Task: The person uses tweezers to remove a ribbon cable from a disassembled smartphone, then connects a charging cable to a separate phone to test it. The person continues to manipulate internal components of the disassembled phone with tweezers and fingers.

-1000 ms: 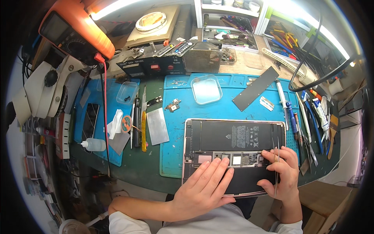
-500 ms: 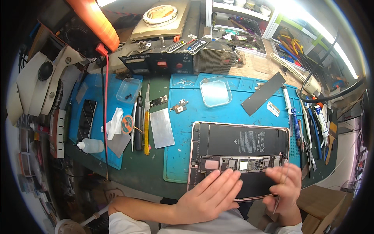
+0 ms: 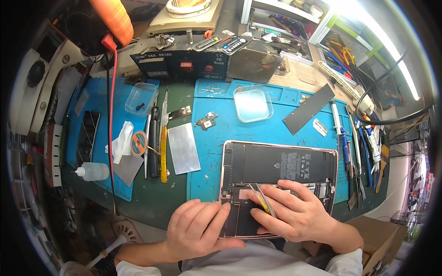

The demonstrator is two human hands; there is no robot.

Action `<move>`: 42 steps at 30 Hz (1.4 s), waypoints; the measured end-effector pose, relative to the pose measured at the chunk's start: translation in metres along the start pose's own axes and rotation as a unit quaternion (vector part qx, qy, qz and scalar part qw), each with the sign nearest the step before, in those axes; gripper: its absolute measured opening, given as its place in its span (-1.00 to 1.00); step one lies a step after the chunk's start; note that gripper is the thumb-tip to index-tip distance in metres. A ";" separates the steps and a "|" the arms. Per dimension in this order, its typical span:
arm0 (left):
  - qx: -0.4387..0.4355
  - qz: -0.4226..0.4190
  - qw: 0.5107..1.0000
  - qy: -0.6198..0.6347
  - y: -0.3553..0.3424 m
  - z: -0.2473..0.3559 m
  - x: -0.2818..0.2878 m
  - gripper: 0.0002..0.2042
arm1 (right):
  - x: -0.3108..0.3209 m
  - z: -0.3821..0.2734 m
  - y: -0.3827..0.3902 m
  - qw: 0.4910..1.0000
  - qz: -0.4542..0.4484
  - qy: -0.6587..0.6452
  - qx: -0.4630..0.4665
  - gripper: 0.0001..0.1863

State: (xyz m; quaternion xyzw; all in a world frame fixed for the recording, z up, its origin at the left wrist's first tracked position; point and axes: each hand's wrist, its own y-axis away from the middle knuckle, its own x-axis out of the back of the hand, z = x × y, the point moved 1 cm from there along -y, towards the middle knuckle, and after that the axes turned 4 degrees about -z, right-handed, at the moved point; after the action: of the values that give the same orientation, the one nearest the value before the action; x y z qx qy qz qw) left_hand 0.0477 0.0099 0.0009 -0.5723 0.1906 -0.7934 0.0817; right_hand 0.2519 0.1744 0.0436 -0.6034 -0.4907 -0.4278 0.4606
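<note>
An opened tablet (image 3: pixel 285 156) lies on the blue mat near me, its dark batteries and circuit board showing. My right hand (image 3: pixel 294 214) is closed round a pair of tweezers (image 3: pixel 264 201) over the middle of the tablet. The tweezer tips stand slightly apart above the board strip, near a pinkish square patch; whether they touch it I cannot tell. Part of the board is hidden under the right fingers. At the tablet's lower left corner rests my left hand (image 3: pixel 198 225), fingers stretched out, the index fingertip on the left edge and the thumb along the near edge.
Beyond the tablet are a clear plastic dish (image 3: pixel 253 103) and a dark flat strip (image 3: pixel 308 109). A metal plate (image 3: pixel 184 147), a yellow-handled knife (image 3: pixel 164 156) and a dropper bottle (image 3: pixel 93 171) lie leftward. Several tools, including a blue-barrelled syringe (image 3: pixel 344 138), line the right side.
My right hand has moved left over the board, bringing the tweezers above it. My left hand has slid left off the tablet's middle to its lower left corner. The view has shifted slightly.
</note>
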 end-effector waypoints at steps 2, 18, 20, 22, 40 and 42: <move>-0.003 0.002 1.000 -0.006 0.001 0.000 -0.001 -0.20 | 0.000 0.001 -0.001 1.000 -0.002 0.019 0.006 -0.71; -0.007 -0.006 1.000 -0.029 0.001 0.002 0.000 -0.42 | 0.000 0.002 0.001 0.998 0.026 0.048 -0.017 -0.69; -0.007 -0.007 0.999 -0.032 0.001 0.002 -0.001 -0.43 | 0.000 0.002 0.001 0.998 0.024 0.051 -0.013 -0.69; -0.009 -0.012 0.999 -0.036 0.001 0.002 0.000 -0.44 | 0.001 0.003 0.001 0.998 0.024 0.055 -0.010 -0.68; -0.086 -0.099 0.991 -0.025 -0.017 -0.015 0.019 -0.24 | -0.001 0.004 0.001 0.997 0.043 0.055 0.015 -0.73; -0.091 -0.098 0.991 -0.018 -0.016 -0.017 0.017 -0.15 | -0.001 0.004 0.001 0.997 0.039 0.064 0.014 -0.75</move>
State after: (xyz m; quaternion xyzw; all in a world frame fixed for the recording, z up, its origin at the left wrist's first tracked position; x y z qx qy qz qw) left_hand 0.0277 0.0218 0.0175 -0.6076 0.2037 -0.7664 -0.0455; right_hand 0.2526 0.1777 0.0419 -0.5874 -0.4421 -0.4401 0.5155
